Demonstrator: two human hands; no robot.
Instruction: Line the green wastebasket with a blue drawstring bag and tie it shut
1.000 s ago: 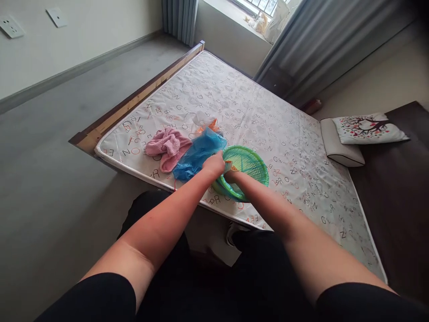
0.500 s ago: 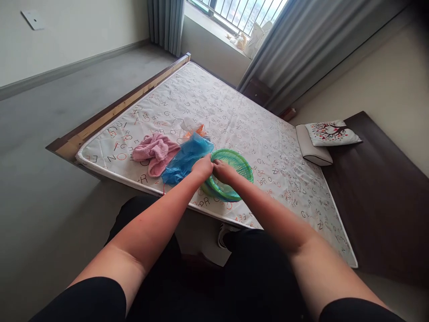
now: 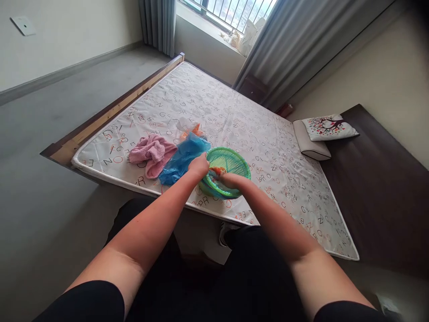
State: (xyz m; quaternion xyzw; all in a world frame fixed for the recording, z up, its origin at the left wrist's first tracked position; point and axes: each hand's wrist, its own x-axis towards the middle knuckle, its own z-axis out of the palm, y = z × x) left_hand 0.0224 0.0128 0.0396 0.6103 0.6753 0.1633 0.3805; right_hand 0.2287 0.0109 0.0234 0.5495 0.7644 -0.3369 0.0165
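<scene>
Looks like the step's handling the orange bit (image 3: 219,170) in the basket (image 3: 238,162) on the bed (image 3: 231,107), left hand (image 3: 199,165) by its edge, right hand (image 3: 229,180) inside, can't tell how open the fingers are or what they're gripping, so next probably calls for a steady basket.

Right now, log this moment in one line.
left hand: at green basket rim | right hand: over basket, by orange item | blue bag, pink towel: on mattress

Place: bedroom | lettered mattress (image 3: 217,105) | wooden bed frame (image 3: 103,117) | tree-print pillow (image 3: 330,127) | grey curtain (image 3: 308,40) | barred window (image 3: 241,13)
</scene>
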